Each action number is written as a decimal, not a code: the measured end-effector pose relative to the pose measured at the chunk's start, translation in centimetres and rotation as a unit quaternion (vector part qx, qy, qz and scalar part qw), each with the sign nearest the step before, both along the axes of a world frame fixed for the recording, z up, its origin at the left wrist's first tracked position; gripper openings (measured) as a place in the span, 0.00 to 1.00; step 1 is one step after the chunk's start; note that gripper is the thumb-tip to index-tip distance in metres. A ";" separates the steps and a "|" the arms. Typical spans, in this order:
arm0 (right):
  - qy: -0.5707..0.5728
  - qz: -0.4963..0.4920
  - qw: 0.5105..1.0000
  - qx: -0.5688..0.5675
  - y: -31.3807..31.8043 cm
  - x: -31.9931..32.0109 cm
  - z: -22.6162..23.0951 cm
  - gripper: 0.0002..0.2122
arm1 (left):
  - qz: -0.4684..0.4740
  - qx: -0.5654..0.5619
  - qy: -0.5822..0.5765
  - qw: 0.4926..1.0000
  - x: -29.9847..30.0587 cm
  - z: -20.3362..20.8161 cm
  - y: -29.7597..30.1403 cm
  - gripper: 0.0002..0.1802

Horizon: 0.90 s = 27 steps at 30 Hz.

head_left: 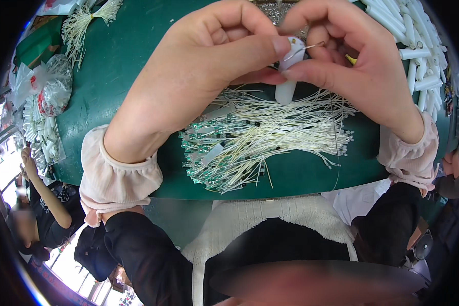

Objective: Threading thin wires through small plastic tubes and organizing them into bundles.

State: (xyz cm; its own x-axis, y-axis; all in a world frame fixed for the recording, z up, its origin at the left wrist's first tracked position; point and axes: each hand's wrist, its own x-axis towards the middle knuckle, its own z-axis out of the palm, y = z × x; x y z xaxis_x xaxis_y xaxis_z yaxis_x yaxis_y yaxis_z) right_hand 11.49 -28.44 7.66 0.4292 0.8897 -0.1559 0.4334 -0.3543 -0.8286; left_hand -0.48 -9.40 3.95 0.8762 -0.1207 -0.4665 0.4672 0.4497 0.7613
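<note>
A white plastic tube (285, 93) stands upright between my fingertips at the far side of the table. My left hand (217, 56) pinches its upper part between thumb and fingers. From the other side, my right hand (357, 64) is closed on it too, its thumb against the tube. A thin bent wire (313, 46) runs from the tube's top to my right fingers. A small yellow thing (351, 59) shows in my right palm; its kind is hidden. Just below my hands lies a pile of thin white wires (285, 125) with small green circuit boards (199, 153) at their left ends.
White tubes (418, 30) are heaped at the far right. Small metal parts (275, 11) lie beyond my hands. On the left are a tied wire bundle (89, 20), a clear plastic bag (53, 84) and more white pieces (43, 135). Another person (48, 214) sits at the left.
</note>
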 end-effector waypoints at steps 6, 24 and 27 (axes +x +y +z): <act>0.070 -0.037 0.995 0.057 -1.2 0.3 -0.5 0.07 | 0.057 -0.001 -0.014 0.998 0.0 0.3 0.0 0.04; 0.172 -0.110 0.976 0.071 -0.6 0.5 -1.1 0.07 | 0.106 -0.013 -0.041 0.993 0.5 0.2 0.3 0.05; 0.168 -0.123 0.976 0.066 -0.5 0.4 -1.1 0.08 | 0.097 -0.019 -0.070 0.993 0.5 0.1 0.3 0.05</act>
